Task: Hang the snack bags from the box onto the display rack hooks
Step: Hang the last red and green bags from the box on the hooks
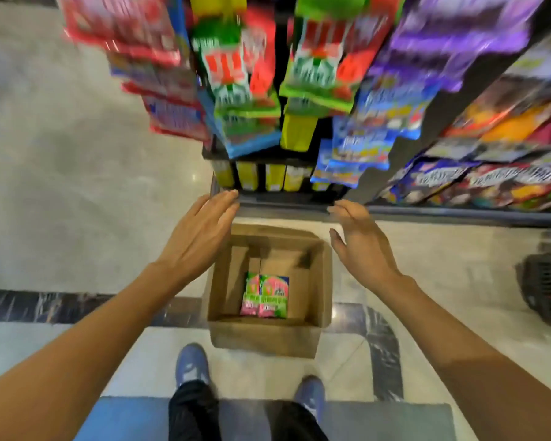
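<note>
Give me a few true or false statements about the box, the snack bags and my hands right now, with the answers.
1. Both hands, left and right, hold nothing. True.
2. The cardboard box is closed. False: it stands open on the floor.
3. Snack bags lie at the bottom of the box. True.
4. The box sits on a shelf of the display rack. False: it is on the floor in front of the rack.
5. The left hand is reaching inside the box. False: it is above the box's left side.
</note>
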